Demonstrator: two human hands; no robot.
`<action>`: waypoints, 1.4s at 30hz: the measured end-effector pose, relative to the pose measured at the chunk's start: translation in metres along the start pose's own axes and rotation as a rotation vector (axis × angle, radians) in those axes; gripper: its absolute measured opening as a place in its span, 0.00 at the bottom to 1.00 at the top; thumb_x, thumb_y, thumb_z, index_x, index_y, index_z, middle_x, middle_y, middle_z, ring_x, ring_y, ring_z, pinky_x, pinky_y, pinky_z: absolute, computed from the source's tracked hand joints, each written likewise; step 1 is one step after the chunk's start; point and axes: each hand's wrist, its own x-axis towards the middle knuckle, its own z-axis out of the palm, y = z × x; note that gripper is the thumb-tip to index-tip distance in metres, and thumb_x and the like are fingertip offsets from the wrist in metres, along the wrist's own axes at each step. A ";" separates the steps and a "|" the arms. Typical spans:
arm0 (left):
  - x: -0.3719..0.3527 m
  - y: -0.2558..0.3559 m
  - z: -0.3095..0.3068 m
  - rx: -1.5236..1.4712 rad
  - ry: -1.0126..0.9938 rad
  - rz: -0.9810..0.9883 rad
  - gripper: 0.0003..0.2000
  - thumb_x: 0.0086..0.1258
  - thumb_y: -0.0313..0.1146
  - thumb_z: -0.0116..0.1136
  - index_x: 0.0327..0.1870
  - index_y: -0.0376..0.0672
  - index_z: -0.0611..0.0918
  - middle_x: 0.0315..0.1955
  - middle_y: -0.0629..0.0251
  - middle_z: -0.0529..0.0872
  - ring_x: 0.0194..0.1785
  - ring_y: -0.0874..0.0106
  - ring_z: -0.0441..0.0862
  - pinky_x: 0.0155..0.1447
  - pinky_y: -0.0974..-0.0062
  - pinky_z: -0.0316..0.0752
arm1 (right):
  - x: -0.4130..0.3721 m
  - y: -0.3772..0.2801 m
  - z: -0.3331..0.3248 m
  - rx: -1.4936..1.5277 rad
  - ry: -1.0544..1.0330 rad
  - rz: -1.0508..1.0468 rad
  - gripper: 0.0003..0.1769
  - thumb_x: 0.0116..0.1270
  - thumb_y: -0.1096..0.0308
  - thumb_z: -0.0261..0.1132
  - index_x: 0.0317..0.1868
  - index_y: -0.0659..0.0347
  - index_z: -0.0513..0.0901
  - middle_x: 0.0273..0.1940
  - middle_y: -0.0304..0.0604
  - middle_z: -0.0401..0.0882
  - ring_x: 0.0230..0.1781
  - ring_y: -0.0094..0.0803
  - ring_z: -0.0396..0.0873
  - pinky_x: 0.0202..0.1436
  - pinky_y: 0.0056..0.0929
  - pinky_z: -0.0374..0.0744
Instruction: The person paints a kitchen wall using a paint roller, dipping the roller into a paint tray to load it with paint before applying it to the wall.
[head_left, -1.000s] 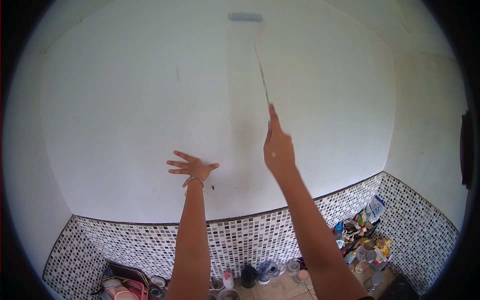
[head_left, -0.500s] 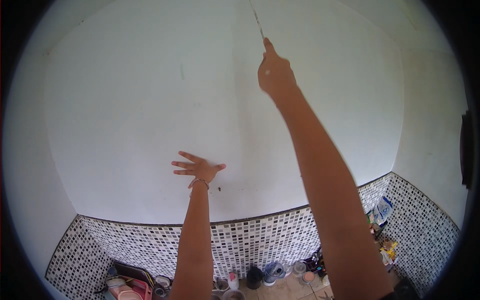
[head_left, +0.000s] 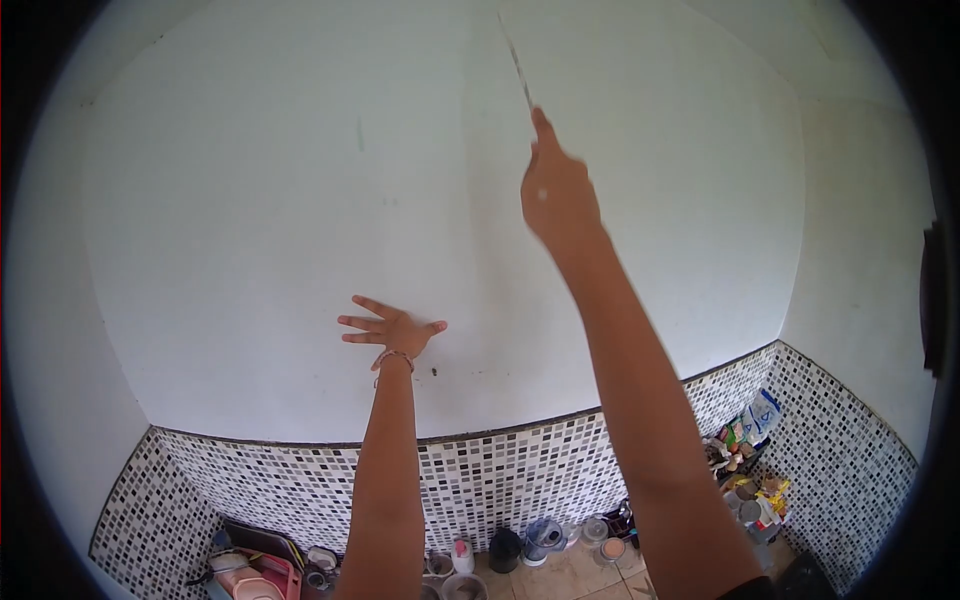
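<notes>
My right hand [head_left: 562, 195] is raised high in front of the pale wall [head_left: 250, 200]. Its fingers are closed around a long, thin, knife-like blade [head_left: 518, 68], the index finger stretched along it. The blade points upward and slightly left; its handle is hidden in the hand, and motion blurs it a little. Lower and to the left, my left hand [head_left: 400, 331] lies open against the wall with fingers spread, a bracelet at its wrist. A small dark spot [head_left: 434, 371] marks the wall just below that hand.
Black, grey and white mosaic tiles [head_left: 500, 465] cover the lower wall. Along the counter below stand a pink dish rack [head_left: 285, 578], a white bottle [head_left: 462, 556], a black container [head_left: 505, 550] and a clear jug [head_left: 541, 540]. Food packets [head_left: 760, 418] sit in the right corner.
My right hand has moved down along the wall with the blade in it. My left hand stays spread on the wall, and the view has shifted slightly.
</notes>
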 end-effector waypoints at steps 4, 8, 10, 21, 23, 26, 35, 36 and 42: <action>-0.001 0.000 -0.003 -0.004 -0.008 -0.003 0.78 0.42 0.58 0.78 0.63 0.28 0.14 0.59 0.17 0.11 0.60 0.23 0.02 0.60 0.26 0.13 | 0.073 -0.018 0.003 0.025 0.112 -0.067 0.24 0.76 0.62 0.45 0.71 0.47 0.62 0.39 0.61 0.81 0.31 0.55 0.82 0.37 0.47 0.81; -0.003 0.003 -0.002 0.000 -0.010 -0.014 0.78 0.42 0.57 0.78 0.63 0.29 0.14 0.59 0.17 0.11 0.60 0.24 0.02 0.60 0.26 0.13 | 0.079 -0.030 -0.016 0.058 0.004 0.039 0.24 0.76 0.62 0.43 0.71 0.45 0.63 0.41 0.60 0.82 0.30 0.51 0.83 0.33 0.44 0.82; -0.003 0.002 -0.002 -0.023 -0.012 -0.018 0.78 0.42 0.57 0.78 0.63 0.29 0.14 0.59 0.18 0.11 0.60 0.24 0.03 0.60 0.26 0.14 | 0.065 -0.018 -0.014 0.052 0.017 0.000 0.24 0.76 0.62 0.44 0.71 0.45 0.63 0.40 0.61 0.81 0.29 0.51 0.82 0.33 0.44 0.81; -0.004 0.001 -0.002 -0.042 0.000 -0.019 0.78 0.42 0.55 0.79 0.65 0.33 0.14 0.59 0.21 0.09 0.60 0.22 0.03 0.60 0.23 0.18 | -0.104 0.018 -0.032 -0.049 -0.278 0.193 0.27 0.78 0.64 0.44 0.75 0.47 0.55 0.27 0.54 0.78 0.27 0.47 0.82 0.31 0.43 0.80; -0.002 0.001 0.000 -0.033 0.002 -0.032 0.78 0.42 0.56 0.79 0.64 0.33 0.14 0.59 0.20 0.09 0.60 0.22 0.04 0.60 0.23 0.17 | -0.076 0.021 -0.021 -0.065 -0.153 0.077 0.27 0.78 0.64 0.43 0.76 0.46 0.55 0.28 0.54 0.79 0.28 0.46 0.83 0.32 0.43 0.80; 0.002 0.001 0.003 -0.023 0.015 -0.026 0.79 0.41 0.56 0.79 0.64 0.32 0.14 0.59 0.20 0.09 0.60 0.22 0.04 0.60 0.24 0.16 | -0.023 0.010 -0.017 -0.071 -0.108 0.066 0.27 0.78 0.64 0.44 0.76 0.45 0.54 0.31 0.53 0.79 0.30 0.45 0.83 0.33 0.42 0.81; 0.001 0.003 0.006 0.011 0.037 -0.055 0.78 0.41 0.57 0.79 0.64 0.31 0.15 0.60 0.19 0.11 0.61 0.21 0.06 0.61 0.24 0.19 | -0.086 0.050 0.021 -0.078 -0.179 0.133 0.35 0.74 0.68 0.50 0.77 0.42 0.49 0.25 0.50 0.79 0.25 0.44 0.82 0.30 0.40 0.80; 0.002 0.002 0.006 -0.005 0.034 -0.044 0.79 0.39 0.58 0.79 0.63 0.29 0.15 0.59 0.17 0.11 0.61 0.21 0.05 0.61 0.26 0.14 | -0.107 0.055 0.022 -0.065 -0.245 0.180 0.36 0.73 0.69 0.50 0.78 0.42 0.47 0.23 0.49 0.77 0.22 0.43 0.80 0.28 0.39 0.79; 0.011 -0.006 0.011 0.057 0.057 0.023 0.80 0.39 0.58 0.79 0.63 0.31 0.14 0.59 0.18 0.11 0.61 0.21 0.05 0.62 0.26 0.17 | -0.146 0.055 0.008 0.003 -0.375 0.260 0.38 0.72 0.72 0.50 0.78 0.44 0.46 0.21 0.47 0.75 0.18 0.37 0.77 0.24 0.36 0.77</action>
